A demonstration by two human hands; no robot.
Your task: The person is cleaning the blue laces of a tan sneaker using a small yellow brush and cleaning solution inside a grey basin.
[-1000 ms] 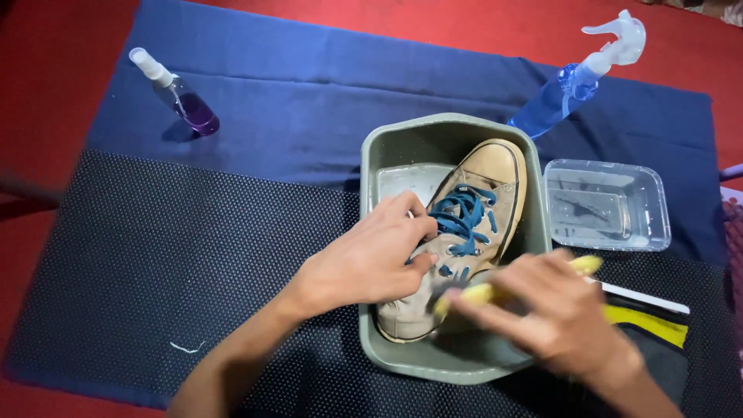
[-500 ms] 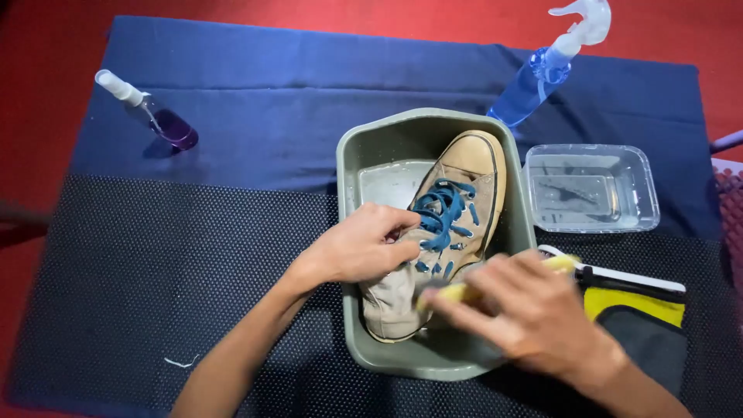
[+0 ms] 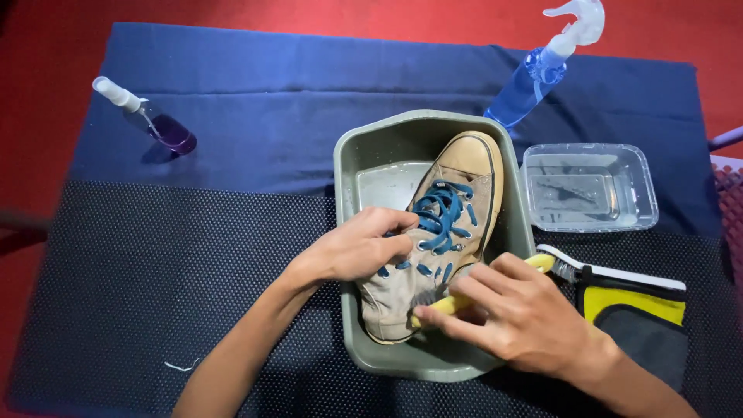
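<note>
A tan high-top sneaker (image 3: pixel 449 232) with blue laces lies tilted inside a grey-green plastic tub (image 3: pixel 364 155), its toe toward the far rim and its ankle opening toward the person. The left hand (image 3: pixel 352 249) rests on the shoe's near side, fingers curled and pressing the canvas by the lace eyelets to steady it. The right hand (image 3: pixel 518 313) is closed around the yellow handle of a brush (image 3: pixel 453 302), whose head sits against the shoe's lower side; the fingers cover most of the handle, so the bristles cannot be made out. Just right of the tub stands a clear plastic tray (image 3: pixel 590 187) with water in it, and behind the tub, touching its far corner, a blue spray bottle (image 3: pixel 534 77) with a white trigger. A second brush with a white handle (image 3: pixel 619 271) lies beside a yellow and grey cloth (image 3: pixel 635 313) near the right wrist. Well apart on the left, a small bottle of purple liquid (image 3: pixel 155 124) lies on the dark blue cloth (image 3: pixel 271 101) that covers the red surface, with a dotted black mat (image 3: pixel 139 271) nearer the person. Compared with half a second ago, both hands keep the same hold on shoe and brush; the view sits slightly differently, and the right hand has shifted a little along the shoe's side.
</note>
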